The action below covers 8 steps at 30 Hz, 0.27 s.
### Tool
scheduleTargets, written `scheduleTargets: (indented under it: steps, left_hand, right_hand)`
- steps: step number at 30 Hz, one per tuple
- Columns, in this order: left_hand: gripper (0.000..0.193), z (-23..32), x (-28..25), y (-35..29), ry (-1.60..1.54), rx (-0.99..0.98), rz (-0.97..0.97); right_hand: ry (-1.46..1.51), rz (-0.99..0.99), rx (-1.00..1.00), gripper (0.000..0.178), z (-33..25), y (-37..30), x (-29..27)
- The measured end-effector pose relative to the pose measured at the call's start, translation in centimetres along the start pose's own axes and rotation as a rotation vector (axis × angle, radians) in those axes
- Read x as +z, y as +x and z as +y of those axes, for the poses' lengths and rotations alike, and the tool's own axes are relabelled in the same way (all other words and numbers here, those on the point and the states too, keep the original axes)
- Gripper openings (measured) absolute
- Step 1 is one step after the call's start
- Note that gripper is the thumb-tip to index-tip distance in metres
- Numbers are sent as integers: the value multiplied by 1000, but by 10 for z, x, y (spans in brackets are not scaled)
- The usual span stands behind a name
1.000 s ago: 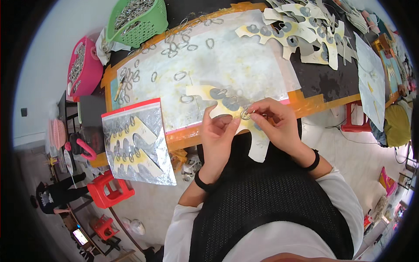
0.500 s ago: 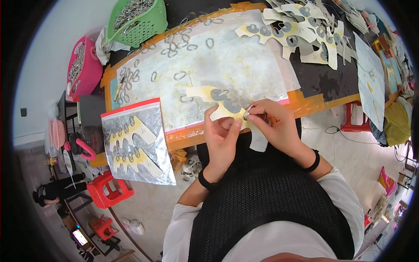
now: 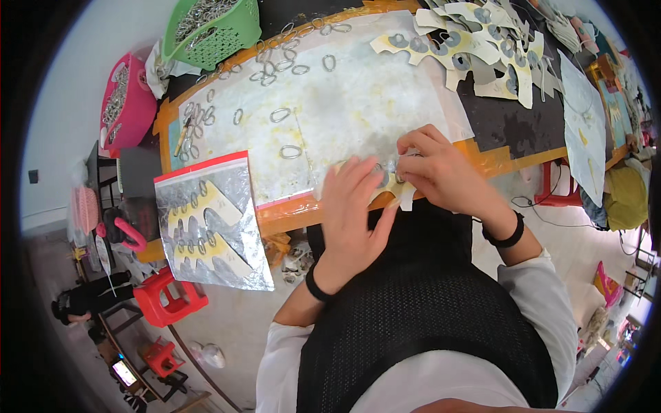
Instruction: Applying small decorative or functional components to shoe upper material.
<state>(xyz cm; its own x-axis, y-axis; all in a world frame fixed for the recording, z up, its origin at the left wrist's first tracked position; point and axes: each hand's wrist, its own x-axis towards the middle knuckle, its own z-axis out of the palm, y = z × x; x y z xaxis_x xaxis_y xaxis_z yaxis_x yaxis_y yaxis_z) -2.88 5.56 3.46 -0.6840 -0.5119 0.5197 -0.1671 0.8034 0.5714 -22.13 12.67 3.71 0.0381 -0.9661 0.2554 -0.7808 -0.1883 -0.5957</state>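
A cream, yellow-stained cut piece [image 3: 407, 197] with grey round patches lies at the front edge of the table, mostly covered by my hands. My left hand [image 3: 352, 210] is over its left part, fingers stretched out and slightly apart. At the piece's right part, my right hand [image 3: 441, 171] has its fingers curled in a pinch, with a bit of a silver metal ring showing by the fingertips. Just left of my hands, a loose oval ring [image 3: 290, 152] rests on the white work sheet [image 3: 358, 96].
A silver bag [image 3: 259, 258] with a red edge bears two pieces with rings. More metal rings [image 3: 267, 67] are scattered at the far left, near a green basket [image 3: 219, 43] and a pink basket [image 3: 138, 103] of rings. Cut pieces [image 3: 475, 45] are heaped at the far right.
The cream piece has gone from being held up between both hands to lying on the table edge. My left hand has gone from pinching it to lying stretched over it.
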Motion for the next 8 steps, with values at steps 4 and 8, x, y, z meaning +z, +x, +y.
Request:
scheduleTargets:
  steps: [4,8]
  left_hand:
    - [60,-29,36,5,-108,-104,-199]
    - [58,-37,38,-2,-146,-128,-167]
  right_hand:
    - [-158,-48,-12,11,-1,1,1]
    - [-15,-10,24,29,10,-13,16]
